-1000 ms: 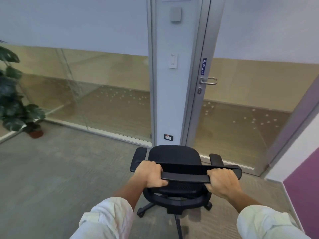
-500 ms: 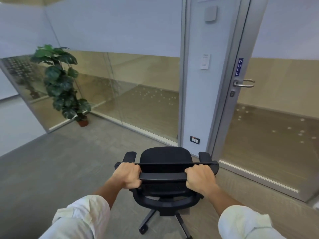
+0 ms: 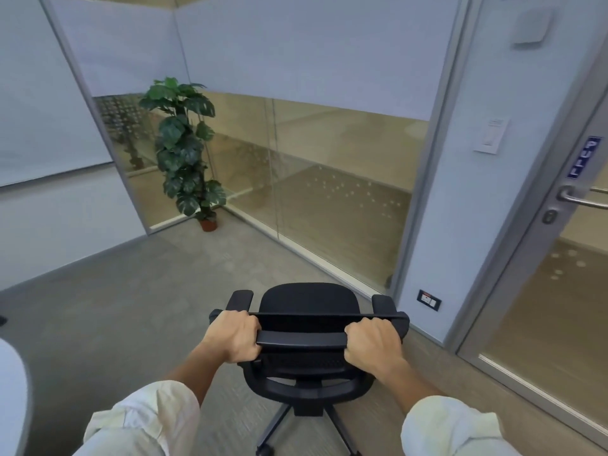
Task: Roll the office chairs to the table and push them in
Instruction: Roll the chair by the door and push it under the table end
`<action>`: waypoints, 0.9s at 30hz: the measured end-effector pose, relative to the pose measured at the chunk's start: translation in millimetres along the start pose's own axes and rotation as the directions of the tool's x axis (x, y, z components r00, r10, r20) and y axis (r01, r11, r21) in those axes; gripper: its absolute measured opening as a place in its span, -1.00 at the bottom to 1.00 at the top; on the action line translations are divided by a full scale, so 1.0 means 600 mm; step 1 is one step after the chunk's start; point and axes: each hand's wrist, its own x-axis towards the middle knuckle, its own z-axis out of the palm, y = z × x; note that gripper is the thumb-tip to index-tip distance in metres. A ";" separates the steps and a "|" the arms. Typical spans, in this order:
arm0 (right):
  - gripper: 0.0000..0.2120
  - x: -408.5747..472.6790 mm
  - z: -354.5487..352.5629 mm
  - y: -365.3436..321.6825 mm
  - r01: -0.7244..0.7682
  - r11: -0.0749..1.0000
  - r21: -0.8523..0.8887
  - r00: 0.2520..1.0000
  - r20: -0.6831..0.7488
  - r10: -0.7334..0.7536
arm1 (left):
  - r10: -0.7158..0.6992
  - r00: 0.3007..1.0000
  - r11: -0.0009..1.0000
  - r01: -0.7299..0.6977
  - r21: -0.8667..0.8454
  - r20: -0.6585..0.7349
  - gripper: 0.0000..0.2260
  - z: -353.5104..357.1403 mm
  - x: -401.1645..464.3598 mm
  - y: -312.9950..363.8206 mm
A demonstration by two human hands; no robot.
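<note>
A black office chair with armrests and a wheeled base stands on the grey carpet right in front of me, its back toward me. My left hand grips the left end of the backrest's top bar. My right hand grips the right end of the same bar. A rounded white edge, perhaps the table, shows at the bottom left corner.
A glass partition wall runs behind the chair. A glass door with a metal handle and a PULL sign is at the right. A tall potted plant stands in the far corner. Open carpet lies to the left.
The view and the chair have swung to the left: the door slid toward the right edge and the plant came toward the middle. Both hands kept their grip on the backrest.
</note>
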 end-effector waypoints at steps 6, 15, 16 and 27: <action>-0.90 0.141 -0.007 -0.060 0.050 0.999 0.004 0.999 -0.006 -0.050 | -0.053 0.999 0.998 0.053 -0.012 -0.007 -0.83 0.011 0.056 -0.119; -0.88 0.360 -0.006 -0.111 0.197 0.980 -0.006 0.979 -0.047 -0.197 | -0.204 0.979 0.979 0.204 -0.013 0.008 -0.82 0.027 0.148 -0.262; -0.89 0.386 -0.006 -0.114 0.217 0.976 -0.006 0.975 -0.049 -0.217 | -0.226 0.974 0.974 0.226 -0.014 0.013 -0.82 0.027 0.159 -0.275; -0.87 0.682 -0.006 -0.093 0.454 0.890 0.046 0.890 -0.066 -0.451 | -0.490 0.872 0.872 0.490 -0.016 0.009 -0.77 0.038 0.310 -0.359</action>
